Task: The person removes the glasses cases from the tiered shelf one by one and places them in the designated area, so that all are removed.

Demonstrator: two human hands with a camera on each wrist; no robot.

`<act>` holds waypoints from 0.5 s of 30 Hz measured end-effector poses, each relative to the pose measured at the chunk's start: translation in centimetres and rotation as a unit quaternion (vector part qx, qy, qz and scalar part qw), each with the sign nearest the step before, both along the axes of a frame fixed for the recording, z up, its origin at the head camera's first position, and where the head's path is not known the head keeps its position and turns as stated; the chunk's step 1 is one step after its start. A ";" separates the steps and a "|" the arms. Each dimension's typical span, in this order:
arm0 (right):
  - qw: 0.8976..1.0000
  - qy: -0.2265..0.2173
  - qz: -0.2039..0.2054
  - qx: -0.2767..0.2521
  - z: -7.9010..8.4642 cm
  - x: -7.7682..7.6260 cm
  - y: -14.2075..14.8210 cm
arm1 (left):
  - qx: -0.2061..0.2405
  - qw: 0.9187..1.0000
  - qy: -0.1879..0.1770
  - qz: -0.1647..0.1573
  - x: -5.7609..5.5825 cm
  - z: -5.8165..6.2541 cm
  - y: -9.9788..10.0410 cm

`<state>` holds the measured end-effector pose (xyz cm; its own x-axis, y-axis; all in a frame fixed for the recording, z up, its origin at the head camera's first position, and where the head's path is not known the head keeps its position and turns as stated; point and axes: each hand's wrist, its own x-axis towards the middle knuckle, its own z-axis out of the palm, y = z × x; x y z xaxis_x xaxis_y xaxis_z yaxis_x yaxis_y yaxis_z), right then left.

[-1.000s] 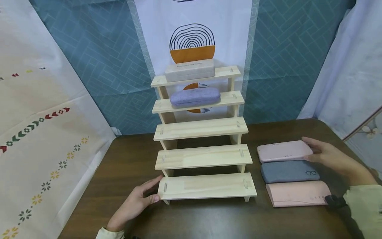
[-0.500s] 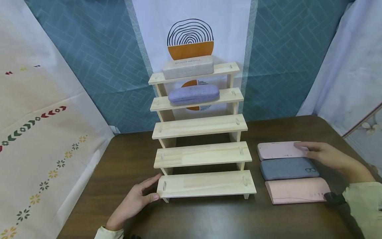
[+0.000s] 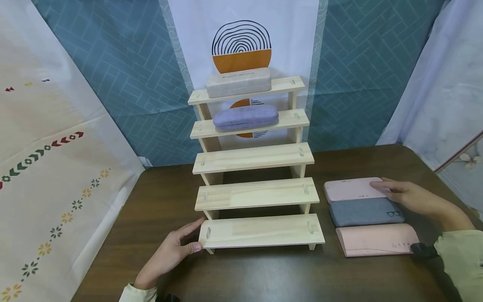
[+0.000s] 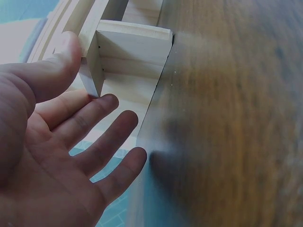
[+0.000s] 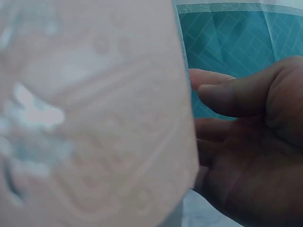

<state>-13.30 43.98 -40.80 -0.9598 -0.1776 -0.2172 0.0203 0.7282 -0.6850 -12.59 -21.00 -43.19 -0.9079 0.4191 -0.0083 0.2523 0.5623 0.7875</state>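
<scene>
Head view: one five-tier pale wooden rack (image 3: 253, 157), centre, on one dark wooden table (image 3: 256, 277); teal hanging (image 3: 151, 92) behind. Cases, five: one grey-white box case (image 3: 239, 83), top tier; one purple case (image 3: 246, 117), second tier; three in a column at right, namely pink case (image 3: 351, 188), blue-grey glasses case (image 3: 362, 212), peach flap case (image 3: 375, 240), the last two below the pink one in the frame. Left hand (image 3: 170, 253), lower left, thumb and fingers apart, touches the lowest tier's left end. Right hand (image 3: 411, 195) rests at the pink case's right end; whether it grips cannot be told.

Left wrist view: palm and spread fingers, unseen from the head.

Right wrist view: blurred pale pink surface (image 5: 94, 118) fills the left, hiding some fingertips; thumb visible.
</scene>
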 end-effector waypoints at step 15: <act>0.999 0.014 0.036 -0.038 -0.3 0.2 0.1 | 0.003 1.000 0.001 -0.006 0.2 0.3 0.1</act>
<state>-13.14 44.09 -41.06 -0.9493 -0.2619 -0.1740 -0.0507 0.6736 -0.7374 -12.36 -20.89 -42.91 -0.9032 0.4292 -0.0038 0.2603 0.5548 0.7902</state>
